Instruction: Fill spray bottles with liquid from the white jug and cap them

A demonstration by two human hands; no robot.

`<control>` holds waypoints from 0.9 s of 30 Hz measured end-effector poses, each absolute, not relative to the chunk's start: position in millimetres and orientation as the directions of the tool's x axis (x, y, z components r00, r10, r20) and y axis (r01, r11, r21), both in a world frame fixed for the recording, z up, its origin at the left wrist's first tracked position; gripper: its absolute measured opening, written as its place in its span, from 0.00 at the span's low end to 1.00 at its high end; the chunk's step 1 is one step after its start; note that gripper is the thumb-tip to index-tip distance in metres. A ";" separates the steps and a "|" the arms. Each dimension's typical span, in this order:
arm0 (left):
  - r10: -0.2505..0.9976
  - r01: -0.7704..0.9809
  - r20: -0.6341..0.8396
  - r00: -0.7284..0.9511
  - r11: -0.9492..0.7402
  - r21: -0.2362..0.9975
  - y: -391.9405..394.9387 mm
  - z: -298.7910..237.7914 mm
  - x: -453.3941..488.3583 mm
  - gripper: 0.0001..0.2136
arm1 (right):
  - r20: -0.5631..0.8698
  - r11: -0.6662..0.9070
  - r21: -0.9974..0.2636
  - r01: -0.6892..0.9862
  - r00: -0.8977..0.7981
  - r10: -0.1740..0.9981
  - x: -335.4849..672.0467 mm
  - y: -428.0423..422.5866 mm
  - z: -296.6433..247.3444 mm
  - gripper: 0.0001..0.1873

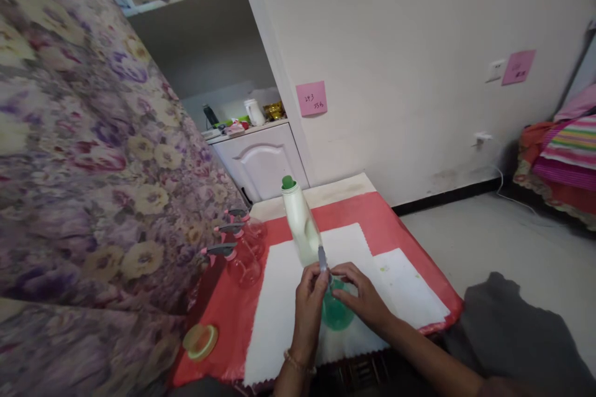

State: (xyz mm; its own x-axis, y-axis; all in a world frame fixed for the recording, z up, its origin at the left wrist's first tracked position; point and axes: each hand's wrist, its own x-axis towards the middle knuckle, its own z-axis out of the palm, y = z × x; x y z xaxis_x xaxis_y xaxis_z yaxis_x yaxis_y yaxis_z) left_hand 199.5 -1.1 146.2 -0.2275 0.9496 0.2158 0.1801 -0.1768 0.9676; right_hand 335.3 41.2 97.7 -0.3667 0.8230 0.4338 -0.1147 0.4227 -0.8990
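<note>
My left hand (pixel 310 298) is closed around the grey spray head (pixel 322 258) of a small green spray bottle (pixel 336 313) that stands on a white cloth (pixel 284 298). Against the bottle's neck and shoulder, my right hand (pixel 361 294) has its fingers curled. Just behind the hands a tall white bottle with a green cap (pixel 300 223) stands upright on the same cloth.
The cloth lies on a low table with a red cover (pixel 400 223). Three clear spray bottles with pink-grey heads (pixel 239 248) stand at its left edge, beside a floral sofa (pixel 84 155). A yellow-green lid (pixel 200 341) lies near the front left corner. White cupboard and wall stand behind.
</note>
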 end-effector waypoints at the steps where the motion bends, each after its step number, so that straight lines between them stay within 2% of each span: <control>1: 0.949 0.160 0.213 -0.231 -0.179 0.971 -0.8 146.4 200.0 0.13 | 0.418 0.409 -0.907 -0.104 -0.358 0.835 331.3 42.7 101.2 0.14; 7: 0.946 0.097 0.197 -0.256 -0.178 0.979 0.9 143.5 199.4 0.12 | 0.332 0.338 -0.941 0.002 -0.185 0.925 302.7 42.5 106.2 0.10; 13: 0.956 0.100 0.190 -0.221 -0.172 0.980 0.5 140.7 196.4 0.13 | 0.391 0.391 -0.920 -0.015 -0.096 0.916 296.7 38.9 100.5 0.09; 19: 0.961 0.127 0.185 -0.206 -0.161 0.979 1.3 143.1 193.9 0.12 | 0.399 0.377 -0.916 -0.135 -0.214 0.892 306.8 44.3 108.6 0.08; 24: 0.960 0.142 0.197 -0.202 -0.170 0.975 0.8 144.5 194.7 0.12 | 0.399 0.320 -0.916 -0.240 -0.470 0.788 321.4 54.6 110.7 0.08; 27: 0.957 0.153 0.197 -0.213 -0.167 0.974 0.4 145.9 196.2 0.12 | 0.378 0.297 -0.924 -0.241 -0.456 0.806 319.3 54.4 105.8 0.12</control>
State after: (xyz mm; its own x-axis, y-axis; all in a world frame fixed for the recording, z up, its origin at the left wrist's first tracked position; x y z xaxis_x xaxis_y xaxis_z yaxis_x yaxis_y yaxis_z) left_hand 196.2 0.4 145.9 -0.2131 0.9569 0.1974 0.1530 -0.1669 0.9740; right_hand 319.3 54.4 105.8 -0.4555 0.8058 0.3783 -0.2413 0.2973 -0.9238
